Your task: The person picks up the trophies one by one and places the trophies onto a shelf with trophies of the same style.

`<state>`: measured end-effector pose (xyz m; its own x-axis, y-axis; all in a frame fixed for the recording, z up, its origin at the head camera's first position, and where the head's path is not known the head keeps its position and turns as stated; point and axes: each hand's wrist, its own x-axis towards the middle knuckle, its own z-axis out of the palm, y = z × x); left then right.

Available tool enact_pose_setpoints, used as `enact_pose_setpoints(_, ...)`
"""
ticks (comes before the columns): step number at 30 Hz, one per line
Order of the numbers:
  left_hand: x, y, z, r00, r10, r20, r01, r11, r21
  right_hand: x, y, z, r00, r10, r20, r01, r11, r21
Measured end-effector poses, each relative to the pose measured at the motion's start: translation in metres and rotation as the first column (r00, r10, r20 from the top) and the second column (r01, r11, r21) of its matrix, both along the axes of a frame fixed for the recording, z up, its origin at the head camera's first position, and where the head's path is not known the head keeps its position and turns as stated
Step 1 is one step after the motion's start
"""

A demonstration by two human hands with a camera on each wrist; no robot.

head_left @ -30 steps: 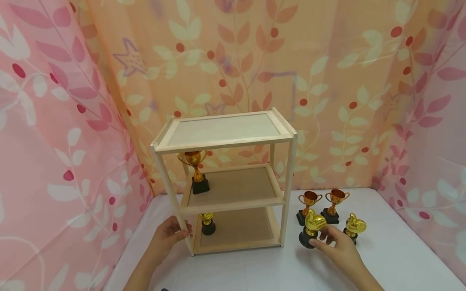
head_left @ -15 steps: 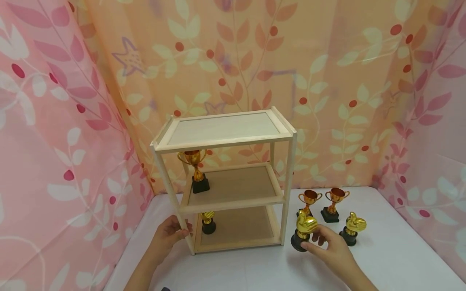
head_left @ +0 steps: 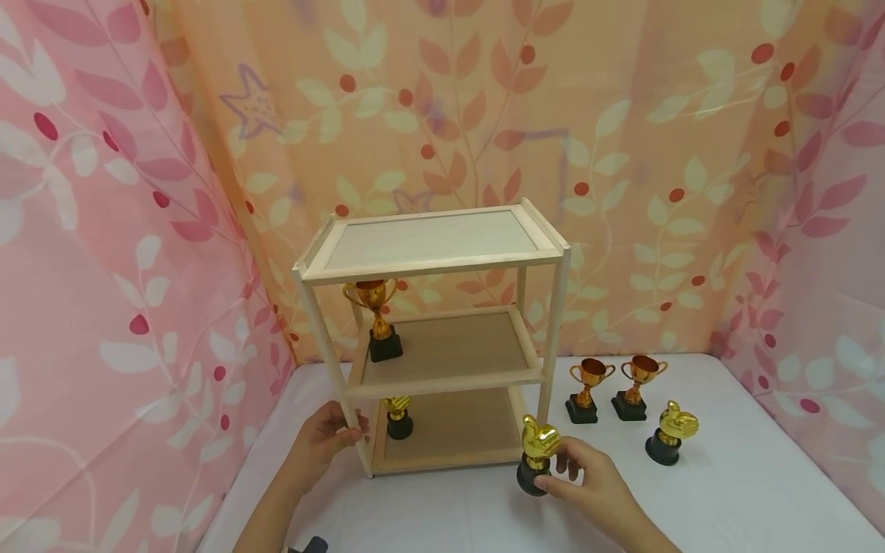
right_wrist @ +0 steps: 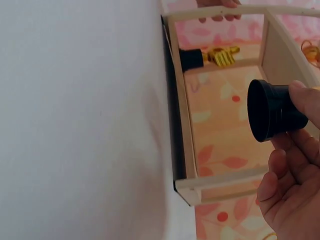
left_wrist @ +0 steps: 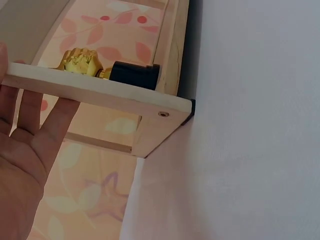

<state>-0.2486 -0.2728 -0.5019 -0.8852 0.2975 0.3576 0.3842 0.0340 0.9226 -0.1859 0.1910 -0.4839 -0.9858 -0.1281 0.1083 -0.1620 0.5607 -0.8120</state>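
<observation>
With 12 pointing straight away from you, the relation that matters is this: the gold hand trophy [head_left: 538,453] lies just outside the rack [head_left: 442,242], in front of its foot at the right, and the bare part of the bottom shelf [head_left: 456,430] opens toward 10 o'clock from it. The trophy's long axis stands close to upright, thumb end at the top and black base beneath, so it runs much as the rack's posts do. Its underside shows in the right wrist view, and you appear to have it raised off the white tabletop [head_left: 442,514].

Your right hand [head_left: 588,472] is by far the nearer one: its thumb and fingers pinch the base, and the trophy sits at about 10 o'clock from that hand. From your left hand [head_left: 325,445], the trophy lies well apart, near 3 o'clock, with the rack's lower front between. That left hand grips the front left post [head_left: 321,330], thumb on the near side, fingers passing behind.

A matching small trophy [head_left: 399,418] stands at the left of the bottom shelf, around 2 o'clock from your left hand and just beside it.
</observation>
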Motion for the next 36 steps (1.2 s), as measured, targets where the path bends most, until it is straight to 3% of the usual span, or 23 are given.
enact_pose_setpoints(15,-0.002,0.002,0.0,0.999,0.048,-0.008,-0.048,0.999,0.008,-0.02,-0.044,-0.008,0.996,0.057,-0.067,-0.059,0.998,-0.028)
enact_pose_setpoints(25,-0.003,0.001,-0.004,1.0,0.01,-0.007,-0.01,1.0,0.017,-0.042,-0.069,-0.021,0.988,0.052,-0.142,-0.059,0.997,-0.042)
enact_pose_setpoints(36,-0.004,0.002,-0.004,1.0,0.015,0.0,-0.015,1.0,0.015,-0.064,-0.092,-0.024,0.991,0.054,-0.121,-0.061,0.997,-0.052)
